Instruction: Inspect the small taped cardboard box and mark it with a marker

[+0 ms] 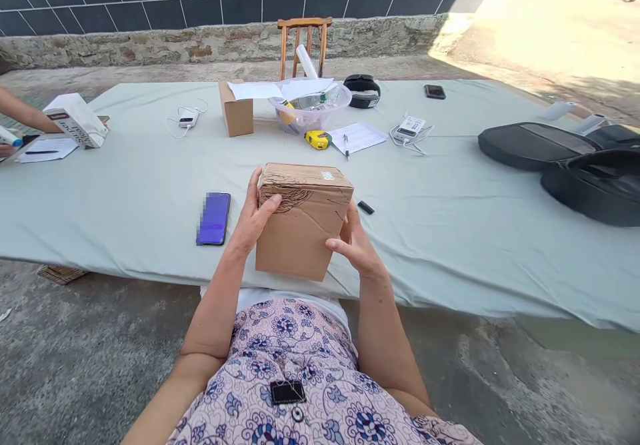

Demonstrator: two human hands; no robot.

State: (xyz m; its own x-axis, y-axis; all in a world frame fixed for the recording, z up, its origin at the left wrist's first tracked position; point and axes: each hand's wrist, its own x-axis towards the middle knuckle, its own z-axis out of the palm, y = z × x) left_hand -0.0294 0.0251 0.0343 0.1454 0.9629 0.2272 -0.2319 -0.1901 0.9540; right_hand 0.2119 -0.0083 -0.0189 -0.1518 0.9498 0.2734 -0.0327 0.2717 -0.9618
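Observation:
A brown cardboard box [300, 238] with dark scribbled lines and a small white label on top is held between both hands at the table's near edge. My left hand [255, 215] grips its left side, the thumb lying over the upper front face. On the lower right, my right hand [355, 242] holds the box with its thumb on the front and its fingers partly hidden behind the side. A smartphone [214, 218] with a lit blue screen lies left of my left hand. Just beyond my right hand is a small black piece [365, 207].
Across the cloth-covered table [435, 185] stand a second cardboard box [237, 113], a filled plastic basin [310, 117], a yellow tape measure [318, 140], paper with a pen [347, 146] and black headgear [590, 185]. Another person's hand [50, 124] touches a white box [80, 120] at left.

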